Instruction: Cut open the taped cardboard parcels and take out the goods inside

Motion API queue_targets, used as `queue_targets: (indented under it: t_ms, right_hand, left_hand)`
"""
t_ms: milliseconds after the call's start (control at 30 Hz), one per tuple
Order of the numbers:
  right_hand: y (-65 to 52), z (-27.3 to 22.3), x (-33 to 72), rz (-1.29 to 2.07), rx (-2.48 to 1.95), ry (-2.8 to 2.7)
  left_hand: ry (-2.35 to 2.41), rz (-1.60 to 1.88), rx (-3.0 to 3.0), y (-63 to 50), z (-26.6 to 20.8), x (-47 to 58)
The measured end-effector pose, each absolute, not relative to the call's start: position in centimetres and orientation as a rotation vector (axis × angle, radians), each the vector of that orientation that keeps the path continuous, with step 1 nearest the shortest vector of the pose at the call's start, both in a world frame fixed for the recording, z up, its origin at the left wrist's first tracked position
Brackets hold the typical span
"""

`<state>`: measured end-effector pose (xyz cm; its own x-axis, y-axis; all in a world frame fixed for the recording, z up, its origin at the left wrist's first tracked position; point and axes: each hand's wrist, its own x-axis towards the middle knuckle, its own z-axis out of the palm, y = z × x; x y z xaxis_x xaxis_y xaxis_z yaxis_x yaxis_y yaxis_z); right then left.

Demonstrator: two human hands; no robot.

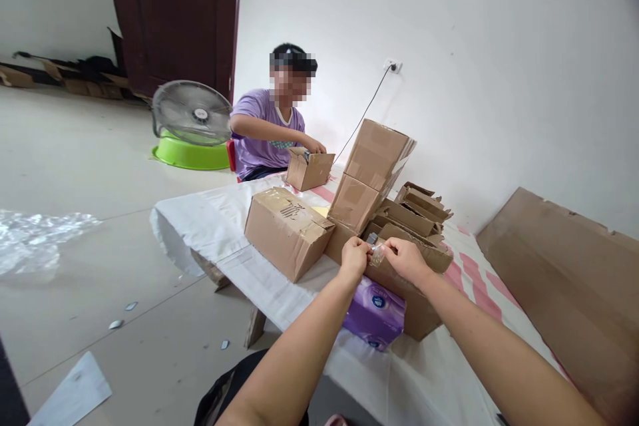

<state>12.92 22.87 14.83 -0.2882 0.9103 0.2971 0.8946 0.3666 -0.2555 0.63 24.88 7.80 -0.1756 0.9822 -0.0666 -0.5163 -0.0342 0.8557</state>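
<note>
My left hand (355, 256) and my right hand (403, 258) are close together, fingers pinched on a small piece of clear plastic (378, 255) that looks like a little bag. Whether anything is inside it is too small to tell. Both hands are above the near side of an open cardboard box (419, 294), where a small grey item (372, 238) shows at the opening. Just below my hands, a purple tissue pack (375, 313) leans against that box.
A taped carton (287, 229) lies to the left; tall boxes (367, 173) stand stacked behind. Across the cloth-covered table (210, 213), a person in a purple shirt (259, 120) reaches into a small box (312, 172). A fan (192, 113) and a large cardboard sheet (564, 299) flank the table.
</note>
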Motion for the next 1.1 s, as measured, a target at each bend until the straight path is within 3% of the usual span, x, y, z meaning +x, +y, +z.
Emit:
queue_targets:
  t_ms: [1100]
  right_hand:
    - [22.4,15.1,13.6,-0.091,-1.625,-2.159]
  left_hand:
    - [0.926,1.375,0.444,25.0,6.8,-2.2]
